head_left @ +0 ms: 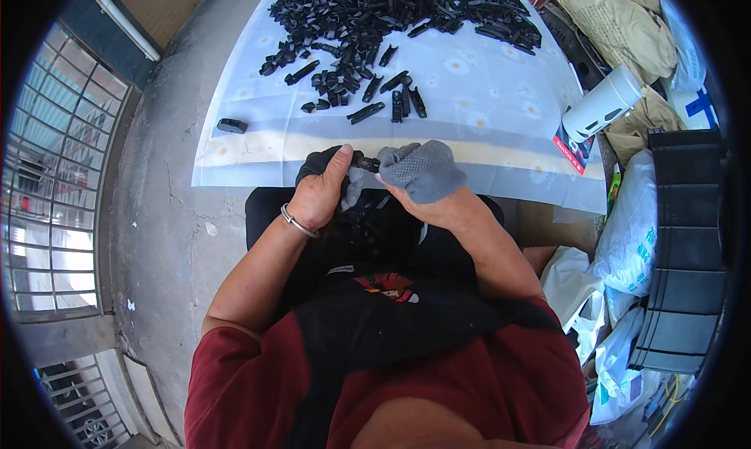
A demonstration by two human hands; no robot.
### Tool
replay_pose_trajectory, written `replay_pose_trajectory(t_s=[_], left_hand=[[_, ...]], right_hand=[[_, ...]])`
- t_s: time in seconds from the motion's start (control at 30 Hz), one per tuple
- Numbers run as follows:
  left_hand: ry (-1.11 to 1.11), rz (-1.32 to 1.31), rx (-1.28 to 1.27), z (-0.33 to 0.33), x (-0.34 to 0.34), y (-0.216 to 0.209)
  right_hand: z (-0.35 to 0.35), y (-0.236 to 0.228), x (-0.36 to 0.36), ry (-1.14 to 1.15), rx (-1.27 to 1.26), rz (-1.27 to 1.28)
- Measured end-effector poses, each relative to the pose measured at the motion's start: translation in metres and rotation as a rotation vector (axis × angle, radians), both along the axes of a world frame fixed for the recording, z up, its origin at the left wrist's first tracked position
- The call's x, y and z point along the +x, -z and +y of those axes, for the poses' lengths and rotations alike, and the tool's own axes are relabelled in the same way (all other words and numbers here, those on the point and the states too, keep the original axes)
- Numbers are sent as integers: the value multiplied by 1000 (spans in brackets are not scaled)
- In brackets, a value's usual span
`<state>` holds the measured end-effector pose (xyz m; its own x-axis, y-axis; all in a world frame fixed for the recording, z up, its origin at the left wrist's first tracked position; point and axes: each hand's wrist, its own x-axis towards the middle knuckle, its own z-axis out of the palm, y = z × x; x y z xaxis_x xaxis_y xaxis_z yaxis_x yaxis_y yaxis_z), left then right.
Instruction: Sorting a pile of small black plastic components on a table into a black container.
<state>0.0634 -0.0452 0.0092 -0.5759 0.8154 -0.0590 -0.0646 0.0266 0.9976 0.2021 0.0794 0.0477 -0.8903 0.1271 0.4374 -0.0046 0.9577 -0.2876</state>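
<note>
Both of my hands meet just off the near edge of the table, above my lap. Between them is a small black plastic part (368, 163), mostly hidden by the fingers. My left hand (323, 184), partly covered by a dark glove and with a bracelet at the wrist, is closed on one end of it. My right hand (422, 174), in a grey dotted glove that covers the fingers, pinches the other end. Several loose long black parts (366, 113) lie on the table beyond my hands. A lone black piece (231, 126) rests near the table's left edge.
A large heap of black plastic parts (391, 11) covers the far side of the flower-patterned table cover (461, 81). At the right edge stands a white cylinder (602, 103) beside a red card (569, 150). Bags (630, 222) and a stack of black trays (680, 253) line the right.
</note>
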Motion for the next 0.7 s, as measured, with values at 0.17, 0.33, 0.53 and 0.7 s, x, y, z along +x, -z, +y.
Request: replay_pose_trajectory(t_s=[0.17, 0.33, 0.53, 0.7], left_hand=[[20, 119, 6, -1, 1, -12], [25, 654, 1, -2, 8, -19], [-17, 794, 14, -11, 12, -18], [45, 598, -61, -12, 3, -26]], right_hand=[[-3, 8, 0, 2, 94, 80], [-7, 13, -3, -23, 110, 0], [-17, 31, -8, -78, 64, 148], [-12, 9, -10, -121, -34, 78]])
